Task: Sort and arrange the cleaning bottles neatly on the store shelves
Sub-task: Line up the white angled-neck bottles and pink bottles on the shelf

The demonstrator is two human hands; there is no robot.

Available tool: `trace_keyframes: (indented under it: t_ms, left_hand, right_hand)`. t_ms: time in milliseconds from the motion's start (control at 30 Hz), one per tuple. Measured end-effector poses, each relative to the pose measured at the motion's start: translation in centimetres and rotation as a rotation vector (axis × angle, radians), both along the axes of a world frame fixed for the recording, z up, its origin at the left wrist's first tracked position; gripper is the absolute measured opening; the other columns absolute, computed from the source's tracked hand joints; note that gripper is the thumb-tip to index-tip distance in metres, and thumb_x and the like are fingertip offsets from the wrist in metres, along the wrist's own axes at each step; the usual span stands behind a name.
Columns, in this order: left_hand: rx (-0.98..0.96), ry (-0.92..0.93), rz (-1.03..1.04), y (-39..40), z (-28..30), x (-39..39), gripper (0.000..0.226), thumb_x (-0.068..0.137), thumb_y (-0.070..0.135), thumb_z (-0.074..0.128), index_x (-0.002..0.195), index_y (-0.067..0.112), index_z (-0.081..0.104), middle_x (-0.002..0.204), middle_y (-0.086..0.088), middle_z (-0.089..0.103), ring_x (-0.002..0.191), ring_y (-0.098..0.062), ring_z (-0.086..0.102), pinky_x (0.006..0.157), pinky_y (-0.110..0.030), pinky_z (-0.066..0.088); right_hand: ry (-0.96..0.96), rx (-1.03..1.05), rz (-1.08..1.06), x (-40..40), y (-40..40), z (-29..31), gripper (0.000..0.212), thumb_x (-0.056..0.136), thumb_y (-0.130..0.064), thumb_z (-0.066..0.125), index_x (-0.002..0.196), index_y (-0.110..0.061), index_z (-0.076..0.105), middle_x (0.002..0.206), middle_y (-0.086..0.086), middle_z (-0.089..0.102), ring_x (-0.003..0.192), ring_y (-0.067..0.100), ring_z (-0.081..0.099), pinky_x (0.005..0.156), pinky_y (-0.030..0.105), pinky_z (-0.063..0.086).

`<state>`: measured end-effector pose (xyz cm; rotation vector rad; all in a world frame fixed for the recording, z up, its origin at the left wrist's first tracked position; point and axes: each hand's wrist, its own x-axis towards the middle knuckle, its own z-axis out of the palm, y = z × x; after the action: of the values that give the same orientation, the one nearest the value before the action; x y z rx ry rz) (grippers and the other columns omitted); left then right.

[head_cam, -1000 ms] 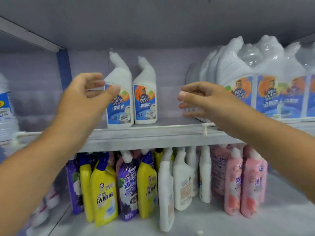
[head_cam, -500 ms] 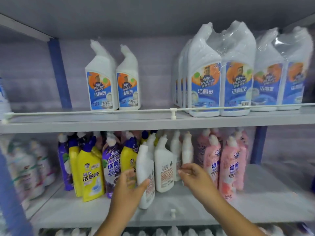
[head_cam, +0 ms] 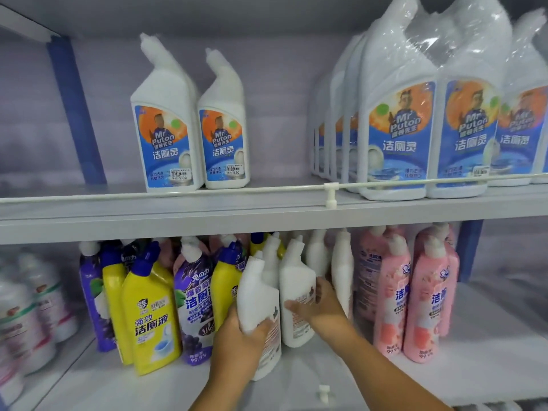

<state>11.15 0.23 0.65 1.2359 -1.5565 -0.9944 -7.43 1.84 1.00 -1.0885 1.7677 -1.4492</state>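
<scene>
This looked like a shop: price-stickered cleaner bottles (head_cam: 166,137) stood on a railed metal shelf (head_cam: 207,215), with shrink-wrapped multipacks (head_cam: 415,114) further along it.

I see pale lilac back wall (head_cam: 281,93), two blue uprights (head_cam: 75,114), grey shelf boards (head_cam: 207,221) with white wire front rail (head_cam: 178,193). Light even, diffuse.
</scene>
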Motion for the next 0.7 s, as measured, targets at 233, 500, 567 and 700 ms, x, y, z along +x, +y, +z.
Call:
trace_keyframes:
  t_ms: [233, 500, 567, 700]
  left_hand:
    - [0.034, 0.048, -0.12, -2.0, -1.4, 2.8, 0.043, 0.081, 0.026, 0.085, 0.113, 0.043, 0.061, 0.103, 0.025, 0.071, 0.096, 0.008, 0.063, 0.072, -0.011, 0.047]
    - [0.038, 0.061, -0.196, -3.2, -2.2, 5.4, 0.036, 0.084, 0.024, 0.081, 0.107, 0.043, 0.06, 0.104, 0.024, 0.07, 0.097, 0.007, 0.063, 0.073, -0.011, 0.047]
    - [0.051, 0.071, -0.195, -3.2, -2.4, 5.9, 0.039, 0.085, 0.025, 0.081, 0.114, 0.04, 0.061, 0.107, 0.021, 0.072, 0.1, 0.002, 0.065, 0.078, -0.017, 0.051]
    - [0.076, 0.049, -0.198, -2.6, -2.1, 6.9, 0.046, 0.083, 0.021, 0.083, 0.119, 0.038, 0.059, 0.107, 0.02, 0.072, 0.105, -0.007, 0.067, 0.089, -0.027, 0.052]
  right_hand:
    - [-0.015, 0.039, 0.01, 0.3, -0.9, -0.2, 0.069, 0.058, -0.034, 0.098, 0.112, -0.035, 0.056, 0.108, -0.013, 0.071, 0.097, 0.007, 0.069, 0.076, 0.024, 0.056]
    - [-0.002, 0.073, 0.097, 0.7, 1.4, -1.0, 0.053, 0.071, -0.027, 0.092, 0.119, -0.03, 0.067, 0.108, -0.008, 0.078, 0.102, 0.015, 0.074, 0.096, 0.041, 0.058]
    - [-0.021, 0.057, 0.131, 1.1, 2.7, -0.8, 0.052, 0.075, -0.02, 0.089, 0.121, -0.027, 0.067, 0.109, -0.005, 0.078, 0.102, 0.015, 0.074, 0.097, 0.042, 0.057]
    - [0.039, 0.027, 0.172, 1.9, 5.3, -0.5, 0.058, 0.076, -0.016, 0.088, 0.127, -0.029, 0.063, 0.111, -0.009, 0.077, 0.104, 0.011, 0.073, 0.099, 0.039, 0.056]
